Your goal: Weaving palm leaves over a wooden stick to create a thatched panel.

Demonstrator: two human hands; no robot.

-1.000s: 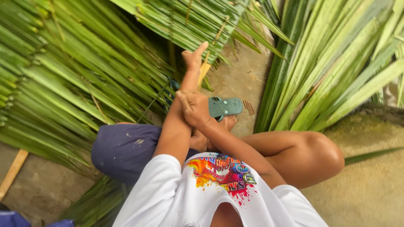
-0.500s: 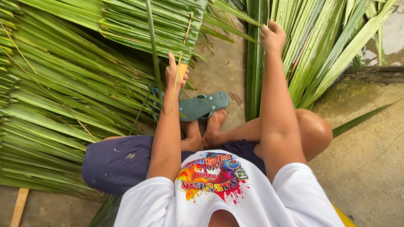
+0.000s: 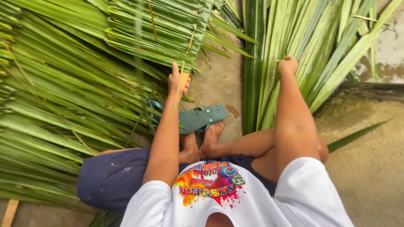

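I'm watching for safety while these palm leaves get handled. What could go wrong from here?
The right hand is closed on a long leaf from the right-hand pile; pulling it through the fist might cut the palm on the edge. The left hand holds a thin pale strip, possibly a midrib, which could snap or jab. A teal sandal by the bare feet could snag leaves.

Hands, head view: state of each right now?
Left hand: closed on a thin leaf strip.
Right hand: closed around a palm leaflet in the right bundle.
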